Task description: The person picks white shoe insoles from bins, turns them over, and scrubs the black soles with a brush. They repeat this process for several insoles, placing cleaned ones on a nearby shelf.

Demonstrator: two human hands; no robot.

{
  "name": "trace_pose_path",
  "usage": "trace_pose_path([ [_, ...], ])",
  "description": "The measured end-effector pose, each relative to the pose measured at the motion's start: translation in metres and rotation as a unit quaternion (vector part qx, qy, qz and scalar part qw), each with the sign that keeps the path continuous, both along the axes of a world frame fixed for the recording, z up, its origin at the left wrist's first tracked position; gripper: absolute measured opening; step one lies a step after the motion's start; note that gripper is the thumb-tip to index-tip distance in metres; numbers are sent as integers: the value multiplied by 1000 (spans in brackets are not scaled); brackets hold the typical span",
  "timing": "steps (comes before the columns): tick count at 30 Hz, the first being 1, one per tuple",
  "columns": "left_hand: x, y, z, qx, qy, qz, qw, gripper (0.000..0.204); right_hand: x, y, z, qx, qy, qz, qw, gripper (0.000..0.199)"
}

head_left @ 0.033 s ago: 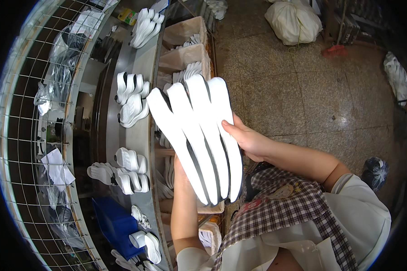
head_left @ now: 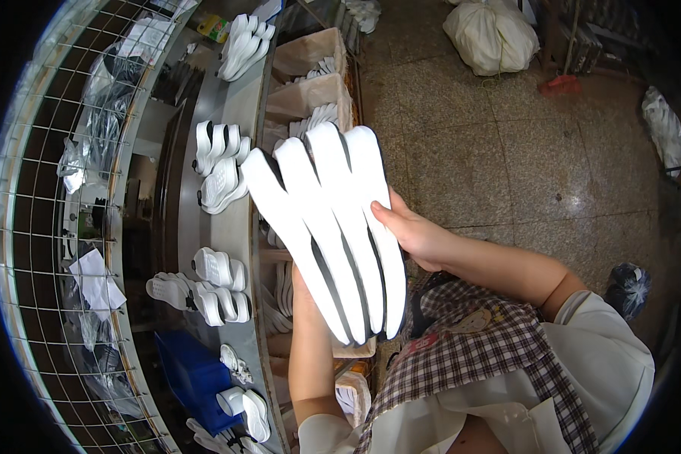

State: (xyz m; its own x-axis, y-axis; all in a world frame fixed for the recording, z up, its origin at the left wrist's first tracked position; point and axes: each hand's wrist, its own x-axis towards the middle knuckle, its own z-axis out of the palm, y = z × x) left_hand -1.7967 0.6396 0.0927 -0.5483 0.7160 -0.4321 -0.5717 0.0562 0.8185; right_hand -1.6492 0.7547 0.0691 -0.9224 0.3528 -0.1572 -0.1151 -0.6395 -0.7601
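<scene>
A fan of several white shoe soles (head_left: 340, 204) with dark bands between them fills the middle of the view, their white sides turned up. My right hand (head_left: 418, 234) is closed on the right edge of the fan, its thumb lying over the rightmost sole and its fingers mostly behind. At the lower left of the soles, my left hand (head_left: 300, 284) reaches in behind them. Only a sliver of it shows near the wrist; the soles hide its fingers.
On the left, a narrow grey bench (head_left: 234, 227) carries white soles (head_left: 223, 181) in small groups. A blue bin (head_left: 193, 371) stands by its near end. Lined crates (head_left: 310, 94) of soles adjoin the bench. Wire mesh (head_left: 53, 227) runs along the far left. A white sack (head_left: 493, 36) lies on the floor.
The soles have shifted very slightly, their upper left ends a little further left. My right hand holds the same place.
</scene>
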Motion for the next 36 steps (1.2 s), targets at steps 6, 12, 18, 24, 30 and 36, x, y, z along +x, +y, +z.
trace_pose_path([
  [6,-11,15,-6,41,-5,8,999,59,1,-3,5,62,7,-51,997,67],
  [12,-16,23,-8,74,-13,23,997,58,8,-2,9,131,35,-95,986,70],
  [18,-22,28,-11,105,-20,39,994,57,23,-5,20,129,19,-82,988,69],
  [24,-29,36,-13,140,-28,52,988,56,22,-3,9,191,61,-102,974,67],
  [30,-35,46,-16,172,-34,71,982,55,26,1,-7,295,-2,-70,953,74],
  [36,-33,32,-16,186,-35,82,979,55,29,18,-12,381,-19,5,924,91],
])
